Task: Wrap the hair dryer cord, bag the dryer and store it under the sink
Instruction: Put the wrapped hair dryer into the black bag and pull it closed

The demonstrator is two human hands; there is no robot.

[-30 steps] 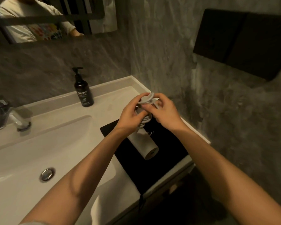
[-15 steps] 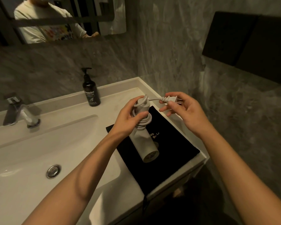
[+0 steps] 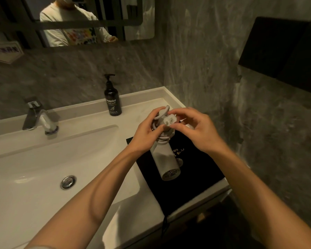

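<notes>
A white hair dryer (image 3: 166, 159) is held above a flat black bag (image 3: 192, 169) that lies on the right end of the sink counter (image 3: 133, 216). Its grey cord (image 3: 162, 136) is coiled around the handle. My left hand (image 3: 147, 132) grips the handle over the coils. My right hand (image 3: 194, 128) pinches the white plug (image 3: 169, 120) right against the top of the handle. The dryer's grille end points down toward me.
A black pump bottle (image 3: 112, 99) stands at the back of the counter. The chrome tap (image 3: 38, 117) and the basin with its drain (image 3: 68, 181) are to the left. A mirror (image 3: 75, 20) hangs above, and a grey wall borders the counter on the right.
My right hand has brought the plug from out at the right back in against the coiled handle. The left hand keeps its grip on the dryer.
</notes>
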